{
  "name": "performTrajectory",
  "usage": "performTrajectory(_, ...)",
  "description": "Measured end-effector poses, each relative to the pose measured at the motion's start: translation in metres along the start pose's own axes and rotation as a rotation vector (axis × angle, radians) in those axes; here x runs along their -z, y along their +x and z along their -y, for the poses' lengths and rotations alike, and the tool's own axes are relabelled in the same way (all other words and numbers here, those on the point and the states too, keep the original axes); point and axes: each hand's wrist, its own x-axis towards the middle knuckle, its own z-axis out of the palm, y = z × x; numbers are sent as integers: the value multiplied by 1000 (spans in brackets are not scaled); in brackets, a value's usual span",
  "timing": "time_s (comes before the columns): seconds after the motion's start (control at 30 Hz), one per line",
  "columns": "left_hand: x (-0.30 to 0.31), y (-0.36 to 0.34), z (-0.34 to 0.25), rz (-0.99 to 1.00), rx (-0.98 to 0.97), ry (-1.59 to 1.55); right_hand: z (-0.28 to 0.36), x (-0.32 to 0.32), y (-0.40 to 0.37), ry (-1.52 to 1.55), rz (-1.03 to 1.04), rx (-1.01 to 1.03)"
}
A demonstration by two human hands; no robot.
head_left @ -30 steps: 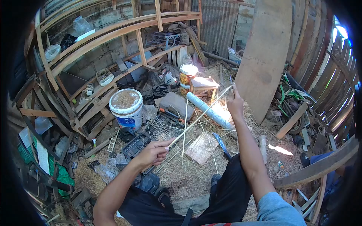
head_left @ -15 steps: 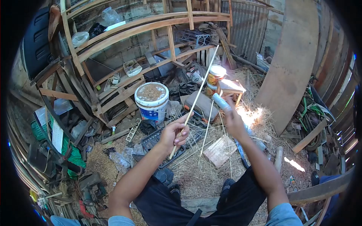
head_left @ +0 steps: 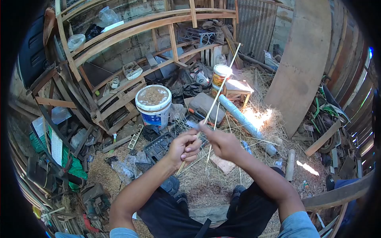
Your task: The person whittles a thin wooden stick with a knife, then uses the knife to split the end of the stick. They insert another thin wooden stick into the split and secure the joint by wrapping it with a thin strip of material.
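My left hand [head_left: 184, 148] is closed around a long, thin, pale stick [head_left: 234, 55], which slants up and away toward the yellow buckets. Close by, my right hand [head_left: 223, 142] is closed on what looks like a knife [head_left: 193, 125]; only a blurred, pale grey blade shows past the fingers, at the stick just above my left hand. The handle is hidden in my fist. Beneath my right forearm lies a flat wooden block [head_left: 223, 163], partly covered. A second thin strip [head_left: 210, 150] stands slanted behind my hands.
A white bucket of shavings [head_left: 154, 115] stands left of centre. Beyond my hands are a grey-orange tool case [head_left: 206, 109], a small wooden stool [head_left: 239, 86] and a light-blue pipe [head_left: 248, 123]. An open black case [head_left: 158, 146] lies left. Straw and shavings litter the ground.
My right hand has swung left and down from beside the pipe to the stick by my left hand. The stick's far end has shifted right. The view has moved slightly.
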Motion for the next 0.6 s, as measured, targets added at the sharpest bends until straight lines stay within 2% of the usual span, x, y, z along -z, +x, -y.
performTrajectory(0.13,2,-6,6,128,46,39,-36,22,12,25,-171,-50)
performTrajectory(0.33,12,-14,4,140,127,11,-50,29,11,-67,-160,-93)
performTrajectory(0.53,25,-27,6,148,216,-16,-87,44,12,-42,-327,-246)
performTrajectory(0.6,34,-32,9,151,269,-7,-112,58,4,-89,-389,-386)
